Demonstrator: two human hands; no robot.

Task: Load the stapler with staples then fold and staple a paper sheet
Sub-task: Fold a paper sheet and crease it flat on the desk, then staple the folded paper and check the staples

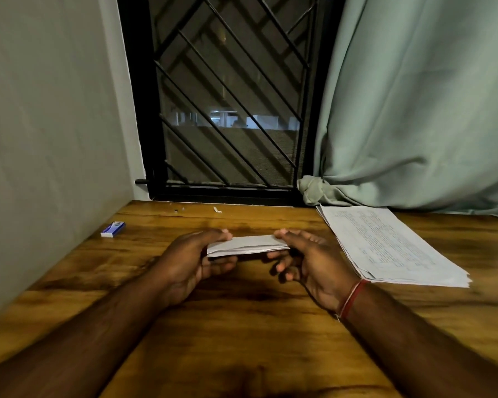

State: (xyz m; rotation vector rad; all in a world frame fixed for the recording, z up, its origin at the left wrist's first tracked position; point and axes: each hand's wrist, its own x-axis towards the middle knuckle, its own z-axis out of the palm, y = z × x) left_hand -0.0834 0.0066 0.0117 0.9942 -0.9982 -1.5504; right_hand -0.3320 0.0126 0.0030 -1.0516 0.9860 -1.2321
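A folded white paper sheet (247, 246) hangs a little above the wooden table (242, 326), held flat between both hands. My left hand (196, 262) pinches its left end with thumb on top and fingers below. My right hand (308, 259) pinches its right end the same way. A small blue and white staple box (113, 229) lies on the table at the far left, near the wall. No stapler is in view.
A stack of printed paper sheets (385, 245) lies on the table at the right. A pale green curtain (414, 110) hangs behind it, its knotted end resting at the table's back edge. A barred window (230, 96) and a grey wall (49, 124) close off the back and left.
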